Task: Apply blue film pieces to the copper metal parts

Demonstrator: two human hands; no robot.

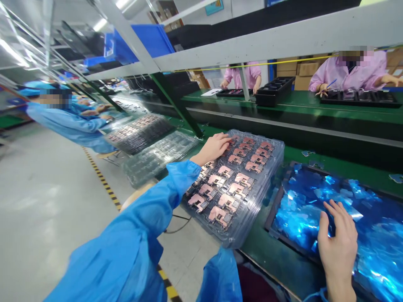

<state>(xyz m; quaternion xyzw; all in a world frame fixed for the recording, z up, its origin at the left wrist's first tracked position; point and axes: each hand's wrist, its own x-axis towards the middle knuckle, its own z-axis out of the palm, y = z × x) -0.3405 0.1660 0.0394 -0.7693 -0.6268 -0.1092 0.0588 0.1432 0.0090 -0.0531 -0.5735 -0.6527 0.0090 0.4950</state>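
Observation:
My left hand (214, 147) reaches across a stack of clear plastic trays (252, 195) to the far left corner of the top one. Its fingers are bent down and closed on a small copper-coloured circuit board (233, 140); the thumb is mostly hidden. Several similar circuit boards (219, 216) lie in rows in the tray's pockets. To the right, my right hand (338, 235) is open, palm down, thumb apart, over a black tray (271, 218) full of shiny blue film pieces (297, 222). Nothing shows in its fingers.
Loose film scraps (307, 153) lie on the green bench (261, 256). Further left are empty clear trays (160, 157) and another stack with boards (138, 130). A slanted green post (176, 105) and a shelf beam (252, 40) stand ahead. Co-workers sit at left (72, 121) and opposite (352, 75).

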